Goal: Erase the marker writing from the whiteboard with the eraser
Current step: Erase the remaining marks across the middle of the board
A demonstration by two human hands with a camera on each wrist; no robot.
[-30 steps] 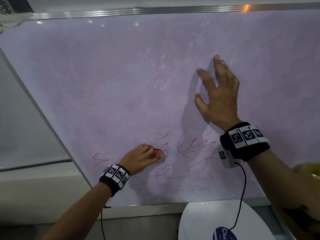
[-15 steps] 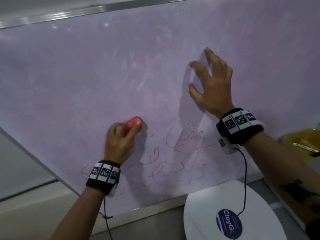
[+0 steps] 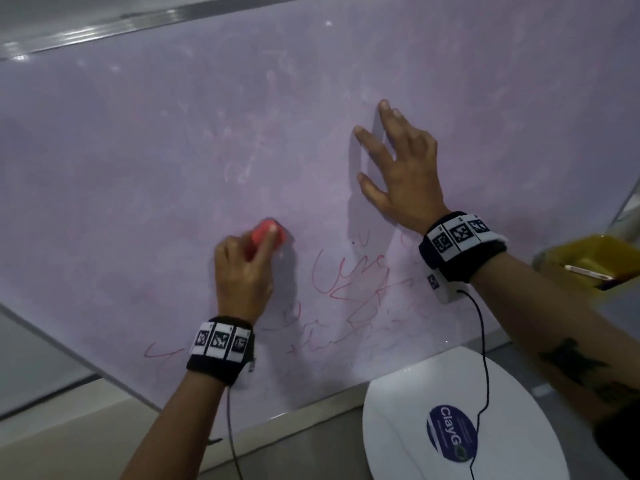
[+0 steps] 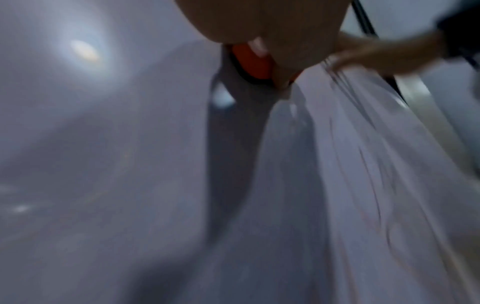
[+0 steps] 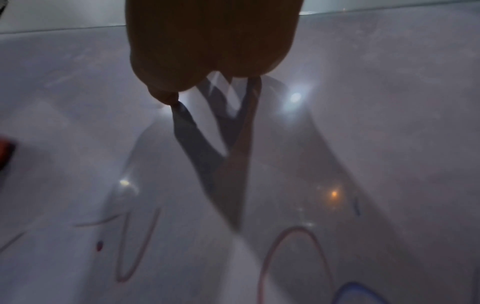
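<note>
The whiteboard [image 3: 138, 168] fills most of the head view, smeared pale pink. Red marker writing [image 3: 349, 282] remains low on the board, right of centre, with one stroke [image 3: 156, 353] further left. My left hand [image 3: 242, 268] grips a red eraser [image 3: 268, 233] and presses it to the board just up and left of the writing. The left wrist view, blurred, shows the eraser [image 4: 253, 63] under the fingers. My right hand [image 3: 398, 174] lies flat on the board with fingers spread, above the writing. Red loops [image 5: 135, 246] show below it in the right wrist view.
A white round lid or seat with a blue sticker [image 3: 453, 434] sits below the board's bottom edge. A yellow tray holding a pen [image 3: 595, 261] is at the right. The board's metal frame [image 3: 104, 26] runs along the top. Cables hang from both wristbands.
My left hand moved the eraser up from the left end of the writing to a spot above it. The right hand stays flat on the board. The head view has shifted.
</note>
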